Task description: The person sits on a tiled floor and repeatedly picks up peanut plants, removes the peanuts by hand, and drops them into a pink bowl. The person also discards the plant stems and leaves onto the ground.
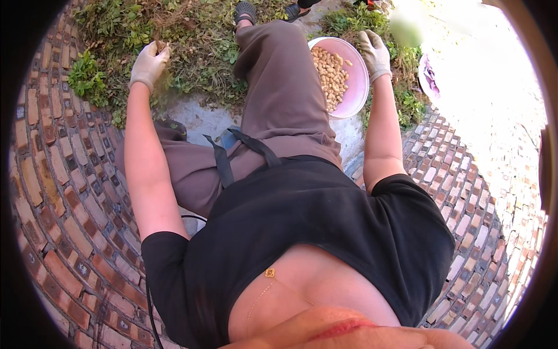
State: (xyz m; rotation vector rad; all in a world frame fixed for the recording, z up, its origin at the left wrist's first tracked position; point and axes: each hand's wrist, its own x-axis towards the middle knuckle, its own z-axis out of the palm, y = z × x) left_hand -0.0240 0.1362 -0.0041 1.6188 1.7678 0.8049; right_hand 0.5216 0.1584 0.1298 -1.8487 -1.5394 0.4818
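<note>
My left hand [150,66], in a pale work glove, is over the pile of uprooted peanut plants [196,52]. Its thumb and fingers pinch a small brown bit of the plants, too small to name exactly. On the other side, my right hand [375,54], gloved too, is just beyond the right rim of a white bucket [358,87], against green leaves. Its fingertips point away from me, and whether they grip anything cannot be made out. Unshelled peanuts [332,78] lie in the bucket, which leans by my right leg [283,83].
Brick paving [65,209] spreads on both sides, sunlit at the right. A leafy clump [87,78] lies at the pile's left edge. Another person's shoe [296,12] is at the top. A pale round container with purple matter [429,76] sits at the right.
</note>
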